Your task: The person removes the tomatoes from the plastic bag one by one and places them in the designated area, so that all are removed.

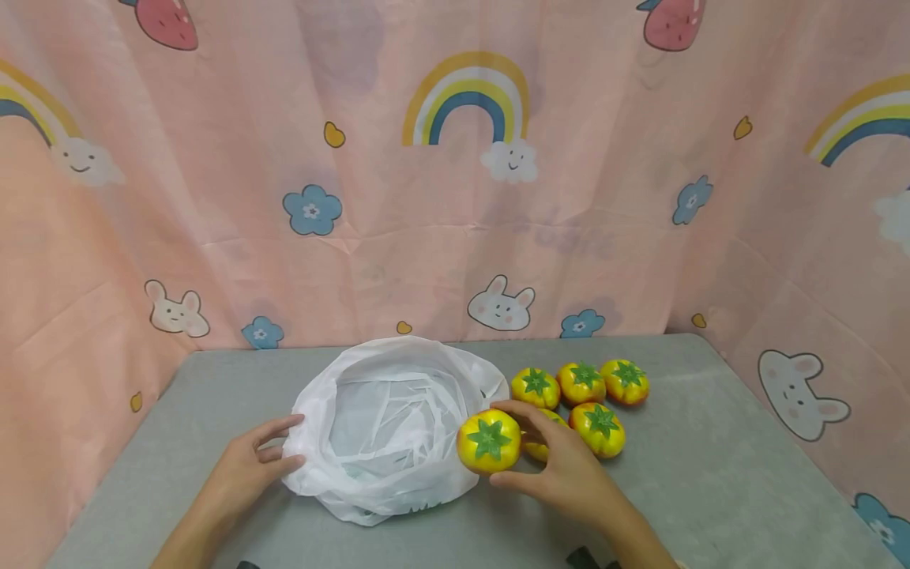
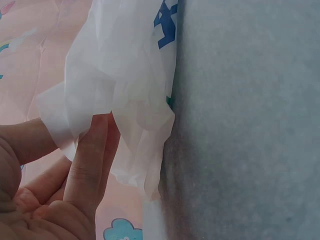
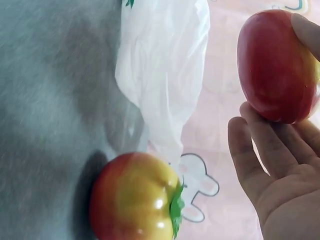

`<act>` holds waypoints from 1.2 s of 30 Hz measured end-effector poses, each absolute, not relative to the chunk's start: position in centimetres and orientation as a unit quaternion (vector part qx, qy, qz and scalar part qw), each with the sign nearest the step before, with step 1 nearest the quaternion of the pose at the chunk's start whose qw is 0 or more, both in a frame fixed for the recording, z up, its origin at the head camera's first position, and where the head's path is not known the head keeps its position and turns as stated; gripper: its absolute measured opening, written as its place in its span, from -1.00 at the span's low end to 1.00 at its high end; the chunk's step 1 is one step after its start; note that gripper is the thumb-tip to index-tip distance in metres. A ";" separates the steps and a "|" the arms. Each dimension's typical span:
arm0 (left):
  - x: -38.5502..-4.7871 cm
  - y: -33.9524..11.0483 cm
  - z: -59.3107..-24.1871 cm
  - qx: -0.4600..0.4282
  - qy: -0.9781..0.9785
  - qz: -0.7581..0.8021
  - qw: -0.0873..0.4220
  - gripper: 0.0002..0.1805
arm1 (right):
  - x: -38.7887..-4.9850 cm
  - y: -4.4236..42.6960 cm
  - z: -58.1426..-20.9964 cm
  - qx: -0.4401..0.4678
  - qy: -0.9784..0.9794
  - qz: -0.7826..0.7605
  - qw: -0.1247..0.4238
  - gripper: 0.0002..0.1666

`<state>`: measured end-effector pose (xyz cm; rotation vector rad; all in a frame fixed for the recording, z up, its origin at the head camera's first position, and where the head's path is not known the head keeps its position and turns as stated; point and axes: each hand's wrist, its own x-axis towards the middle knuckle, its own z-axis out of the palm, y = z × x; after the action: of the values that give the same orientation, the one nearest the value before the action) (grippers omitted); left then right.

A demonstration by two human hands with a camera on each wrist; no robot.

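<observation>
A white plastic bag (image 1: 313, 427) lies spread on the table with its round mouth facing up. My left hand (image 1: 245, 466) pinches the bag's left rim; in the left wrist view the thumb and fingers (image 2: 87, 170) have the thin plastic (image 2: 125, 75) between them. My right hand (image 1: 562, 466) holds a yellow-red persimmon (image 1: 489, 441) with a green leafy top, at the bag's right edge. From the right wrist side, the held persimmon (image 3: 275, 67) shows its red underside between thumb and fingers.
Several more persimmons (image 1: 597, 429) are grouped on the grey table (image 1: 711, 490) right of the bag, one partly hidden behind my right hand. A pink printed curtain (image 1: 604, 261) hangs at the back and both sides.
</observation>
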<state>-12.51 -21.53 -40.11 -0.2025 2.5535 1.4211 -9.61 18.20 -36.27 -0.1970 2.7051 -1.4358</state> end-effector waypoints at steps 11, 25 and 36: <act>-12.6 -21.6 -40.3 -0.068 0.871 0.474 0.105 -0.25 | -9.3 20.2 -36.8 -0.042 0.880 -0.473 0.036 -0.06; -12.6 -21.8 -40.4 -0.059 0.872 0.474 0.104 -0.24 | -9.5 22.7 -36.9 -0.080 0.887 -0.454 -0.022 -0.12; -12.7 -21.8 -40.5 -0.068 0.870 0.478 0.104 -0.24 | -9.6 25.8 -36.2 -0.071 0.914 -0.396 -0.052 -0.09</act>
<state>-12.65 -21.77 -40.50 -0.2001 2.5658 1.4090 -9.56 25.76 -36.18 -0.2303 2.9707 -1.2883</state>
